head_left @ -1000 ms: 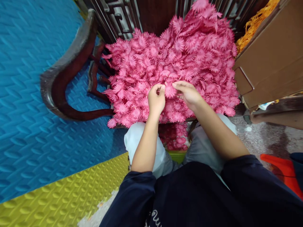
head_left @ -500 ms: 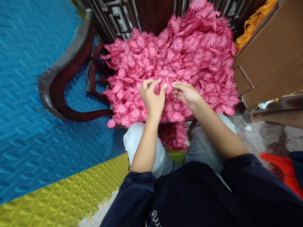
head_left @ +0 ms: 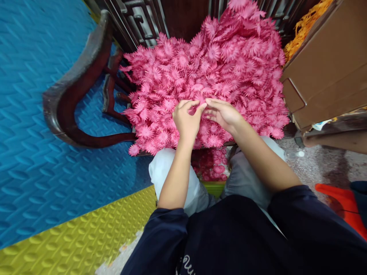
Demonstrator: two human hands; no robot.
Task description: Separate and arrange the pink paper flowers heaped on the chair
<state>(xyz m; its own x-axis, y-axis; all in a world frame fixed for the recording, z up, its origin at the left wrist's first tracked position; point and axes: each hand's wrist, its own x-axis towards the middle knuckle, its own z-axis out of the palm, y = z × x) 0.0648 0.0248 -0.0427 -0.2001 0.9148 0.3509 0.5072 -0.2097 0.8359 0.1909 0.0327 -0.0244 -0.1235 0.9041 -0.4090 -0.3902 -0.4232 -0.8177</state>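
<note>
A large heap of pink flower-shaped pieces [head_left: 243, 72] covers the seat in front of me. Over its near middle, my left hand [head_left: 187, 116] has thumb and fingers curved together around a pink flower [head_left: 201, 98], which blends into the heap behind it. My right hand [head_left: 225, 114] meets it from the right, its fingertips touching near the left thumb tip, the fingers bent and close together. Whatever lies between the right fingertips is too small to make out.
At the left, a dark wooden armrest [head_left: 65, 114] curves over blue matting [head_left: 23, 152]. A cardboard box [head_left: 329, 65] stands at the right, with orange material [head_left: 308, 26] behind it. Another person's bare leg [head_left: 338, 142] shows at the right edge.
The right fingertips have come in against the left thumb. My left hand has shifted slightly right, and the flower between the hands is more covered.
</note>
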